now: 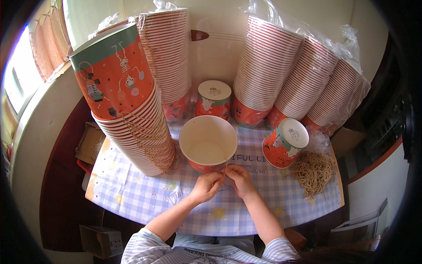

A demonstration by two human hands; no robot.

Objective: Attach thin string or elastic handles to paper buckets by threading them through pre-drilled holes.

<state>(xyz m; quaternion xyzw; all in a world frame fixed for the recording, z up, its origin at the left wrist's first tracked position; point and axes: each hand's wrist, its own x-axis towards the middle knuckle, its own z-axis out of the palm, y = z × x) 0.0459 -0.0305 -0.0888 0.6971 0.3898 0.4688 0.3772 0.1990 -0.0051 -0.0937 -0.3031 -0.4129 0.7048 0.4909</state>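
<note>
An open paper bucket (210, 140), cream inside with an orange printed outside, stands upright on the table in front of me. At its near right rim, a thin tan cord (226, 163) runs down to my fingers. My left hand (206, 187) is closed in a pinch just below the rim. Right beside it, my right hand (240, 179) pinches the cord, the fingertips of both hands meeting. How the cord passes through the bucket wall is too small to make out.
A tall nested bucket stack (132, 127) with tan cords looped down its side stands at the left. Plastic-wrapped bucket stacks (268, 66) line the back. Upside-down buckets (214, 92) stand behind and at right, near a bundle of tan cords (313, 174). A checked tablecloth (145, 193) covers the table.
</note>
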